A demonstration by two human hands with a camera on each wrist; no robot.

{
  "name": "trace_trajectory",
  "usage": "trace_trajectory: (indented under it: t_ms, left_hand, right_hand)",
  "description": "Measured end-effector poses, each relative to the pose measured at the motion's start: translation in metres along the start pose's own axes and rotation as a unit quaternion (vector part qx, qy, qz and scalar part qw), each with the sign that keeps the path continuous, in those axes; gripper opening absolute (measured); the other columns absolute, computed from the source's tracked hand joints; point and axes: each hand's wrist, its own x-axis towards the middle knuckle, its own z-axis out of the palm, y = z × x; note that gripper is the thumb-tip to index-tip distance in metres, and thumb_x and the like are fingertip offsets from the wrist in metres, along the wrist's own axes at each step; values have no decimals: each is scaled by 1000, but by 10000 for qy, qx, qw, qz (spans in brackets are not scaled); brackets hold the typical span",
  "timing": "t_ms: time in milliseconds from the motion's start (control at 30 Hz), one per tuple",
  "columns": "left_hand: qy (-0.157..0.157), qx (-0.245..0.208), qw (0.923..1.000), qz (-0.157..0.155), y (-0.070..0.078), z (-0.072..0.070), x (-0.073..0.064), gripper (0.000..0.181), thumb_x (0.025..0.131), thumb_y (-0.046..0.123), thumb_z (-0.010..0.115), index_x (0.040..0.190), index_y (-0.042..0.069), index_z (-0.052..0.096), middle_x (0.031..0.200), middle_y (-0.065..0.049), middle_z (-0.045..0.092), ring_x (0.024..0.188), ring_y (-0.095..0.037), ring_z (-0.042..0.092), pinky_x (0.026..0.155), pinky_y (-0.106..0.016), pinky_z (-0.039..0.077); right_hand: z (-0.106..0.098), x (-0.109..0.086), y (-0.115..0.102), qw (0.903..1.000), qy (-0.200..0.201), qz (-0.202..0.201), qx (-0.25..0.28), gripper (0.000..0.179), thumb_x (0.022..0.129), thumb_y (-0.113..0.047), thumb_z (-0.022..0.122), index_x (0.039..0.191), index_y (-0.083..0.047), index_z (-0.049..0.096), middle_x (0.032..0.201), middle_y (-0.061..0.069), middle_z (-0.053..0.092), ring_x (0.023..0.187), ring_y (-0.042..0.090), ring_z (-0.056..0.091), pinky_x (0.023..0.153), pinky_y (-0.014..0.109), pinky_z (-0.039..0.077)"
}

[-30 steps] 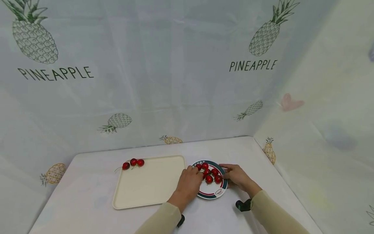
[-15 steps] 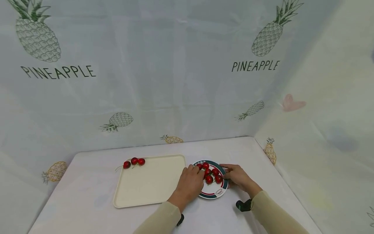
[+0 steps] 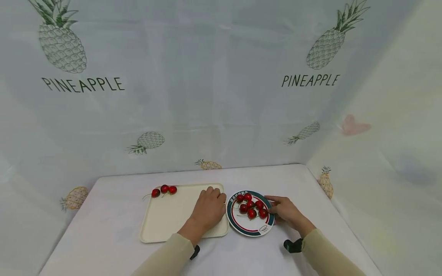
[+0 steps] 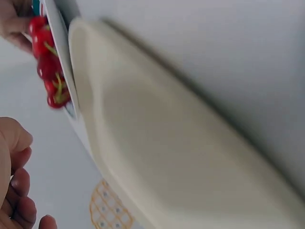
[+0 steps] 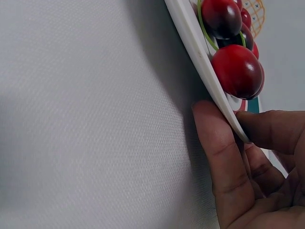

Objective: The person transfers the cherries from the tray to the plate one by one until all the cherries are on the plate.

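My right hand (image 3: 286, 210) pinches the right rim of a small round plate (image 3: 238, 226) with a green band, thumb and fingers on either side of the rim in the right wrist view. Several red cherries (image 3: 252, 213) with thin stems are gathered on the plate's upper part. My left hand (image 3: 208, 209) hovers at the right side of a cream rectangular tray (image 3: 172, 218), just left of the plate. In the left wrist view its fingers (image 4: 21, 181) are loosely curled, and nothing shows between them.
Three more cherries (image 3: 164, 188) lie at the tray's upper left corner, one with its stem hanging over the edge. The plate stands close beside the tray's right edge on a white tablecloth (image 3: 114, 214). A pineapple-print curtain (image 3: 214, 96) closes off the back.
My left hand has drawn back left from the cherries on the plate to over the tray's right side. My right hand keeps its grip on the plate. The head view has shifted slightly.
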Motion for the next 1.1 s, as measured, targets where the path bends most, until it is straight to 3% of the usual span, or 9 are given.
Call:
trace_trajectory:
  t_ms: [200, 433, 567, 867, 1100]
  left_hand:
    - [255, 142, 9995, 85, -30, -8, -9, 14, 98, 29, 69, 101, 15, 70, 93, -1, 60, 87, -21, 50, 77, -36, 41]
    - [452, 253, 9984, 220, -61, -4, -34, 13, 95, 25, 73, 96, 14, 67, 88, -1, 57, 84, -22, 47, 76, -37, 41]
    - [430, 328, 9984, 166, -87, -7, -46, 14, 94, 22, 74, 94, 12, 65, 88, -3, 55, 85, -24, 47, 78, -40, 43]
    - [154, 326, 9974, -629, -171, -20, -71, 10, 99, 18, 67, 102, 9, 68, 93, -5, 61, 92, -28, 54, 86, -50, 44]
    - [-192, 632, 9925, -1032, -228, -25, -92, 19, 97, 20, 74, 106, 6, 67, 98, -12, 62, 99, -36, 56, 87, -58, 45]
  right_hand:
    - [-5, 0, 0, 10000, -11, -36, -8, 58, 96, -3, 70, 151, -10, 57, 145, 29, 56, 83, 25, 69, 68, 40, 62]
    - [-1, -2, 5, 9999, -38, 7, 94, 57, 95, -2, 70, 151, -10, 57, 139, 26, 61, 80, 26, 70, 67, 40, 62]
    - [1, -2, 7, 9999, 52, 31, 155, 57, 94, -2, 70, 149, -10, 59, 136, 24, 65, 78, 26, 70, 66, 39, 62]
    - [2, -2, 5, 9999, 15, -15, 169, 57, 94, -2, 70, 150, -9, 58, 131, 22, 68, 77, 26, 71, 67, 40, 62]
    - [2, 0, 4, 9999, 42, -39, 141, 57, 94, -2, 70, 150, -9, 58, 131, 21, 68, 76, 27, 70, 66, 40, 62]
